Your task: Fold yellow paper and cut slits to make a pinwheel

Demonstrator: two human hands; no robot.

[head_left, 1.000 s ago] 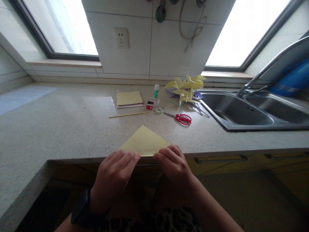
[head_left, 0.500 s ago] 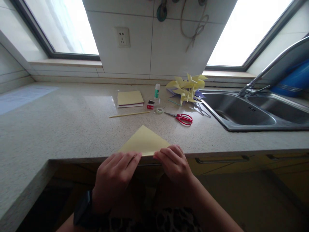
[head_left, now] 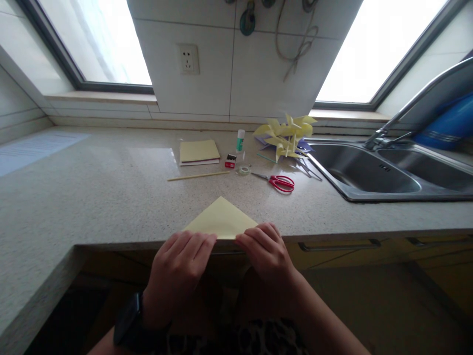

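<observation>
A pale yellow sheet of paper [head_left: 221, 219], folded into a triangle, lies at the counter's front edge with its point facing away from me. My left hand [head_left: 181, 264] is closed on the left part of its folded edge, fingers pressed together. On the right part of the same edge, my right hand [head_left: 264, 251] is closed in the same way. Both thumbs are mostly hidden beneath, and the hands cover the triangle's two side corners. Beyond the paper lie red-handled scissors [head_left: 281, 183], a roll of clear tape [head_left: 244, 170] and a thin wooden stick [head_left: 198, 176].
Farther back are a stack of yellow paper [head_left: 199, 150], a small red box [head_left: 230, 161] and a glue stick [head_left: 240, 141]. Yellow paper pinwheels [head_left: 288, 133] lie beside the metal sink [head_left: 369, 198] on the right. A printed sheet [head_left: 40, 148] rests at far left.
The triangle's tip sits slightly nearer to me, and the folded edge lies flatter between my hands. Both hands keep nearly the same place.
</observation>
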